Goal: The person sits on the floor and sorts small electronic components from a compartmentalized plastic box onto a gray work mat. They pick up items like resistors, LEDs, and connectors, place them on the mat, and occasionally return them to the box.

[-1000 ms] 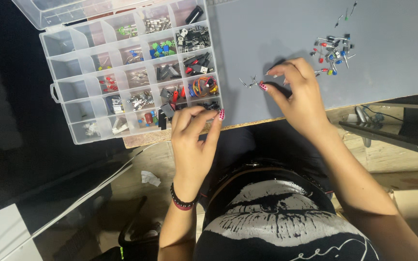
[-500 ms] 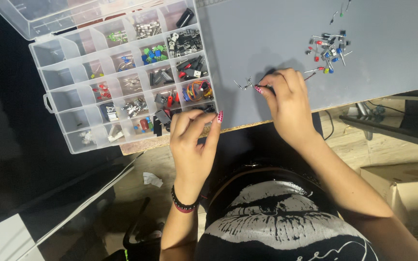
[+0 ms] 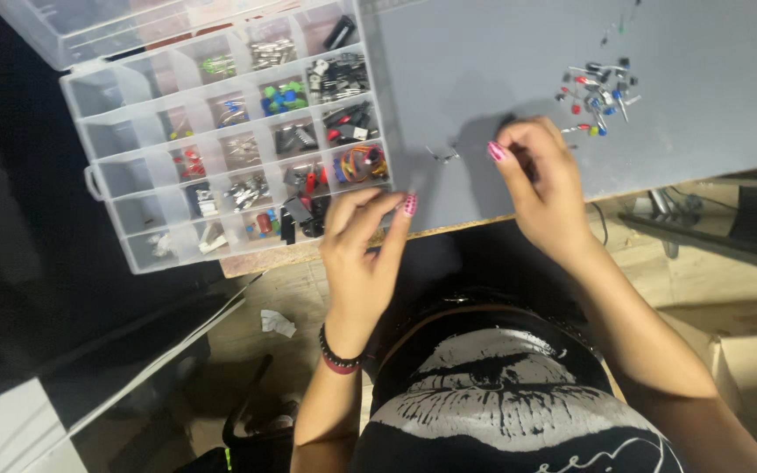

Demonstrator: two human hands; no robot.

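My left hand [image 3: 363,254] lies flat at the front edge of the grey mat [image 3: 484,61]. Its fingertips sit beside the lower right corner of a clear compartment box [image 3: 137,92], and it holds nothing. My right hand [image 3: 541,180] hovers over the mat with its fingers curled into a pinch. Whatever is inside the pinch is hidden. Two small wire-legged parts [image 3: 441,155] lie on the mat just left of that hand. A loose pile of small coloured electronic parts [image 3: 597,92] lies above and to its right.
The box's compartments hold several sorts of small parts: green, red, blue, black and a coil of coloured wire [image 3: 361,162]. Its open lid [image 3: 89,26] rests at the top left. Floor, a scrap of paper [image 3: 278,322] and cables lie below the table edge.
My right hand has lifted slightly and shifted right, away from the two small parts and closer to the pile. My left hand has stayed at the mat's edge.
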